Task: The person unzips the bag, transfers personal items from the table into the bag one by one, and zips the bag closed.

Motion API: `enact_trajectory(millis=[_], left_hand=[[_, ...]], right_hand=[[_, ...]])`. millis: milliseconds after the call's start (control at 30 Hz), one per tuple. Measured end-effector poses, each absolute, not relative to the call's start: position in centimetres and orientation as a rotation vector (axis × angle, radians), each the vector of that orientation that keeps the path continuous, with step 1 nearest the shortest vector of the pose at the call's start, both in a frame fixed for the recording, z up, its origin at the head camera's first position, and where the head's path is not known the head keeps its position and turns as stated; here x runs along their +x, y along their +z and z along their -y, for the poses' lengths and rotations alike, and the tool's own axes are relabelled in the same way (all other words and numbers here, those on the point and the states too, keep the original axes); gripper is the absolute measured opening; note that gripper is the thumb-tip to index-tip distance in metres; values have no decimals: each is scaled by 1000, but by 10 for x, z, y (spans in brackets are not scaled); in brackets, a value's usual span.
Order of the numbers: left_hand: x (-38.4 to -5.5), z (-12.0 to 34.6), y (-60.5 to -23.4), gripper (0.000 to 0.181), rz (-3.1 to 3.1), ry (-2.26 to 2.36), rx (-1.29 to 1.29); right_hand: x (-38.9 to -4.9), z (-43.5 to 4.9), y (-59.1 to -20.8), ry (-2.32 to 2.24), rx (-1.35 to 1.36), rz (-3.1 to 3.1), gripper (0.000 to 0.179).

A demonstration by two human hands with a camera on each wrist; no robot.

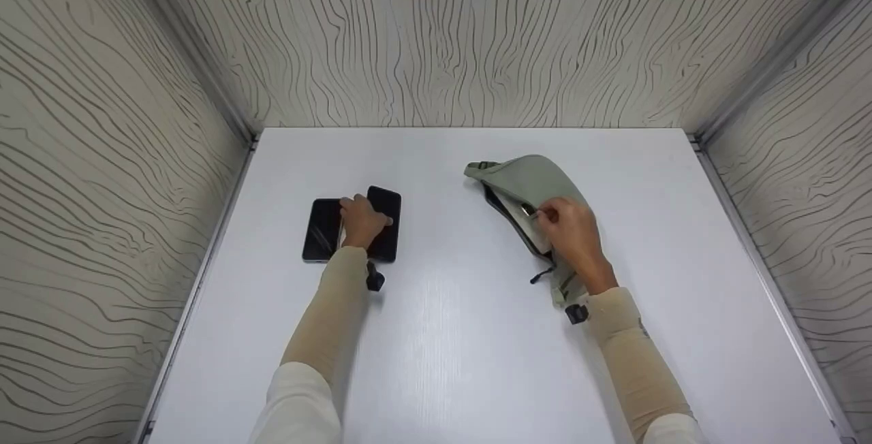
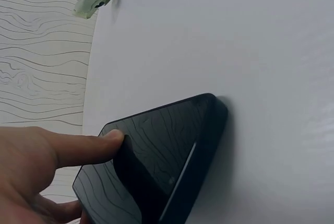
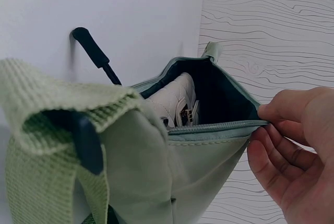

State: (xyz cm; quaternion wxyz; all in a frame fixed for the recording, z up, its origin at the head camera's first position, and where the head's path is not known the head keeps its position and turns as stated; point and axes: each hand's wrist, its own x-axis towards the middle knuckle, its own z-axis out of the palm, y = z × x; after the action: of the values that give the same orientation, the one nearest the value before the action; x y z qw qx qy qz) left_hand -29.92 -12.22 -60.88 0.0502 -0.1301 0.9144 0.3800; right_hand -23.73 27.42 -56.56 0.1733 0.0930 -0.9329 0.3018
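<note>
My left hand (image 1: 362,219) grips a glossy black phone-shaped device (image 2: 162,140), its thumb flat on the shiny face and its other fingers round the far side. The device is tilted, with one thick edge near the white tabletop. Beside it lies a wider black tablet-like device (image 1: 317,234), partly behind the hand. On the right, a sage green waist bag (image 1: 541,175) gapes with its zip undone. Thumb and fingers of my right hand (image 1: 572,229) pinch the bag's zipped rim and hold it apart. Inside sits a cream quilted purse (image 3: 175,96) with a gold-coloured clasp.
A dark zip pull (image 3: 91,48) sticks out from the bag over the table (image 1: 443,335). Green webbing straps (image 3: 42,182) hang at the bag's near end. Wood-patterned panels (image 1: 436,42) stand behind the table and at both sides.
</note>
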Motion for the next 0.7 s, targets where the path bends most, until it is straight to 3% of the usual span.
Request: enact_trajectory(millis=[467, 700], left_hand=[[-300, 116, -607, 90, -2659, 1355, -364], [-303, 113, -605, 87, -2650, 1300, -384]], right_hand=[[-237, -274, -565, 855, 265, 2649, 7], [-237, -275, -566, 850, 274, 2643, 7]])
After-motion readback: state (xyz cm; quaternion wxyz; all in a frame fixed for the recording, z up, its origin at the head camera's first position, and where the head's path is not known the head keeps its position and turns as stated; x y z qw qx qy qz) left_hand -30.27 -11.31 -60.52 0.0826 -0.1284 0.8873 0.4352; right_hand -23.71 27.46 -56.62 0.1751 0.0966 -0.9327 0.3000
